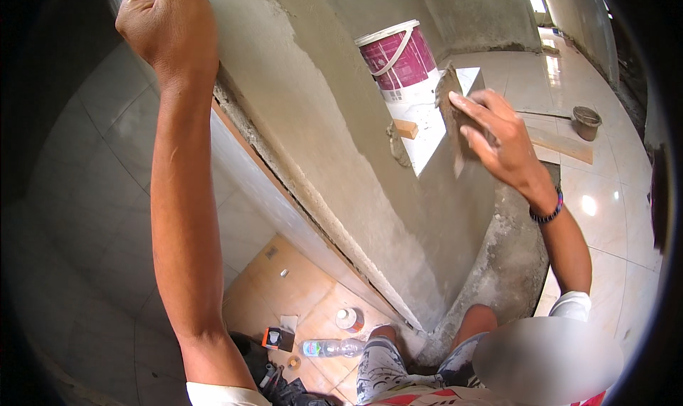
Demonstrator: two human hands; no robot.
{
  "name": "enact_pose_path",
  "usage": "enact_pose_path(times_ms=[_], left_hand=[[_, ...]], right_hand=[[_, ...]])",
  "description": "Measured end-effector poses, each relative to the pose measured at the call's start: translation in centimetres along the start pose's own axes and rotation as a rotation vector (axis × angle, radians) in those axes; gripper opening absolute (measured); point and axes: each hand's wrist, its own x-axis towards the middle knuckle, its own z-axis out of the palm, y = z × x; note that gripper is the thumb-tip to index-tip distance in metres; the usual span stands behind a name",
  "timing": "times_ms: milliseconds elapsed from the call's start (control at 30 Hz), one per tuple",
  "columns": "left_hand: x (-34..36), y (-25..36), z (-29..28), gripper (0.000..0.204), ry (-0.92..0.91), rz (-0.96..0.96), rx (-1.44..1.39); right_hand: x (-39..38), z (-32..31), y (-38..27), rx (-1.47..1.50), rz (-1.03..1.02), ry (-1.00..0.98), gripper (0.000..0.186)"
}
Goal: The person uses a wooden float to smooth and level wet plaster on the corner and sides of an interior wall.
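Note:
My left hand (165, 23) is closed high at the upper left, on the edge of the grey plastered wall (299, 143); what its fingers grip is too hidden to name. My right hand (501, 143) grips a mortar-coated trowel (449, 93), held upright by the wall’s right side, fingers along its flat. Just behind it is a white slab (420, 150) bearing a small wooden block (405, 129) and a purple-and-white bucket (398, 54) with a white handle. A long strip (263, 193) runs down the wall’s left edge beneath my left arm.
Below are a plastic bottle (332, 348), a white-capped container (348, 319), a small box (277, 338) and dark bags (299, 392) on tiles. At right stand a small pail (586, 124) and a board (569, 146). My feet are beside a rough concrete strip (498, 264).

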Motion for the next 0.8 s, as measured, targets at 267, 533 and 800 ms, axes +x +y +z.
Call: enact_pose_path(times_ms=[267,533,800], left_hand=[[-0.9,0.9,1.0,0.032,0.032,0.077,0.013],[-1.0,1.9,1.0,0.032,0.029,0.018,0.0],[-0.6,1.1,0.7,0.031,0.023,-0.03,-0.003]], right_hand=[[-1.8,3.0,-8.1,0.224,0.18,-0.04,0.05],[-11.4,5.7,-9.5,0.245,0.185,-0.242,0.054],[-3.7,1.4,-6.8,0.227,0.17,-0.036,0.052]])
